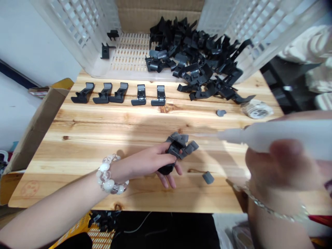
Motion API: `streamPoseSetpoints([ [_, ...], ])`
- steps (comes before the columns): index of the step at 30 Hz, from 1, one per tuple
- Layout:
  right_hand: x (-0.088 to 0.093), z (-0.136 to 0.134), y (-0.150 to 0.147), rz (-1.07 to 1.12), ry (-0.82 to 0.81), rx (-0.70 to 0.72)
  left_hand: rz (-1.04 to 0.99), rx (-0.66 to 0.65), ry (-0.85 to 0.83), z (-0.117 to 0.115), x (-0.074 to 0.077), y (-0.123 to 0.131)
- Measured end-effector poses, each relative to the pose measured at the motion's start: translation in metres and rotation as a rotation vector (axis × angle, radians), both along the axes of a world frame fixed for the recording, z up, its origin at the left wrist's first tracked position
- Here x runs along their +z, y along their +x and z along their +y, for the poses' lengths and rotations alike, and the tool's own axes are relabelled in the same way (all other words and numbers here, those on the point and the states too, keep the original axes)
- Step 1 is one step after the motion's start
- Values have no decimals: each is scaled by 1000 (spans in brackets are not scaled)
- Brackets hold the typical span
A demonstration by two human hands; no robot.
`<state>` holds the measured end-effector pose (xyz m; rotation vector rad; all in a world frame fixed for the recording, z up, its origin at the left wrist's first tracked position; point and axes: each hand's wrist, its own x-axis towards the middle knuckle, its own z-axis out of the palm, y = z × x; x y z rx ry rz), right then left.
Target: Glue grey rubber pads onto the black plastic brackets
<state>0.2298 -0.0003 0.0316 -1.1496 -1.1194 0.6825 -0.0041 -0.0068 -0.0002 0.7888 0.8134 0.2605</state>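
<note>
While the left hand (155,162) clamps a black clip (178,147) at the middle of the tabletop (103,131), the right hand (282,166), closed around a white tube (272,136), points its nozzle toward it; a slip may smear the holding hand or the wood instead.

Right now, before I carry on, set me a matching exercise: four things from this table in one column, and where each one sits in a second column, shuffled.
Things
1. white tube
2. row of five clips
3. pile of clips
4. small grey pad

Places
A. spilling out of the white crate onto the table
B. lying loose, just right of the left hand, which grips a clip
C. lined up along the table's far edge
D. held in the right hand

Pairs: 1-D, 2-C, 3-A, 4-B
</note>
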Motion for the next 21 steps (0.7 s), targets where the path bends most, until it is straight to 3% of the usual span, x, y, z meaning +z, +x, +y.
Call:
streamPoseSetpoints([
  [2,-1,13,-5,147,174,-12,-7,47,27,-1,0,0],
  [3,-1,18,-7,212,172,35,-10,79,48,-1,0,0],
  [8,-1,22,-19,280,-151,322,21,248,211,0,5,1],
  [11,-5,15,-28,267,-377,464,52,273,316,0,6,2],
  [14,-13,12,-34,285,-470,568,10,294,396,-1,3,3],
  [17,-18,13,-37,205,-504,606,-48,330,439,-2,-2,3],
  [21,-20,12,-39,-80,-469,615,-12,342,463,-2,-5,3],
])
